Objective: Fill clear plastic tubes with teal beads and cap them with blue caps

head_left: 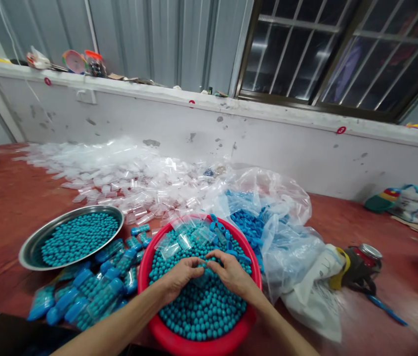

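Note:
My left hand and my right hand meet over a red plastic basin heaped with turquoise beads. Fingers and thumbs of both pinch a small clear plastic case, partly hidden by the fingers; its contents are hard to make out. On the beads just beyond my hands lie several clear plastic cases. Blue caps rest at the basin's far right side. To the left, filled cases with blue caps are piled on the table.
A steel bowl of the same beads sits at left. Behind spreads a large heap of clear cases. An open plastic bag of blue caps lies right of the basin, near a white cloth bag and a red jar.

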A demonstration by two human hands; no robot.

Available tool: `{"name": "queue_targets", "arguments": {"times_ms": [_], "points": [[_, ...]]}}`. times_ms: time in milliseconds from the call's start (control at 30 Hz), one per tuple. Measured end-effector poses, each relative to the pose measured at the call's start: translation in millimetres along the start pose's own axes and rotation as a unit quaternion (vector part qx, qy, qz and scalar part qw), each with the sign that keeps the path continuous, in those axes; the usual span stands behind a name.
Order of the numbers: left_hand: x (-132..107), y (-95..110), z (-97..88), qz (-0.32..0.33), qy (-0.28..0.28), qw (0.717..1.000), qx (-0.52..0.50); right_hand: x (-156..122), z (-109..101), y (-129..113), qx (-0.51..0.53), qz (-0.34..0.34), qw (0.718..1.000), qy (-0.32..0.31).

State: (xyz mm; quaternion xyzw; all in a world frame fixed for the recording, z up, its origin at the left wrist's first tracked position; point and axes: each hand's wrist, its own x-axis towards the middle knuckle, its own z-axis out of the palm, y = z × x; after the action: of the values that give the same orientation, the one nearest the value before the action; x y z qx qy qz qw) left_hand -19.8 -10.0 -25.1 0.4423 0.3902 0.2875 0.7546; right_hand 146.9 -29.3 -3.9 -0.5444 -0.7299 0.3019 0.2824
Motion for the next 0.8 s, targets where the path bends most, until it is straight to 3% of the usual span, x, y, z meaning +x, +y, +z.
{"name": "queue_targets", "arguments": {"times_ms": [167,433,567,700,800], "points": [[0.9,0.4,0.9,0.025,-0.03,0.999,0.033,3.7,-1.9,-9.2,-0.076,-0.015,0.995,-0.058],[-2.7,4.6,-1.3,0.02,-0.087,0.994,-0.064,-0.2,-4.4,13.3,0.099,-0.004,0.995,0.033],[-11.7,9.9,-1.0,0.028,-0.033,0.998,-0.044,-7.4,-3.8,6.2,0.067,-0.003,0.996,0.066],[-19.1,10.0,-3.7,0.043,0.065,0.997,0.026,-24.8,11.3,-9.7,-0.103,-0.049,0.993,-0.004],[-21.1,7.4,-2.2,0.067,0.099,0.992,0.051,-35.8,15.5,-19.9,-0.202,-0.06,0.977,-0.039]]}}
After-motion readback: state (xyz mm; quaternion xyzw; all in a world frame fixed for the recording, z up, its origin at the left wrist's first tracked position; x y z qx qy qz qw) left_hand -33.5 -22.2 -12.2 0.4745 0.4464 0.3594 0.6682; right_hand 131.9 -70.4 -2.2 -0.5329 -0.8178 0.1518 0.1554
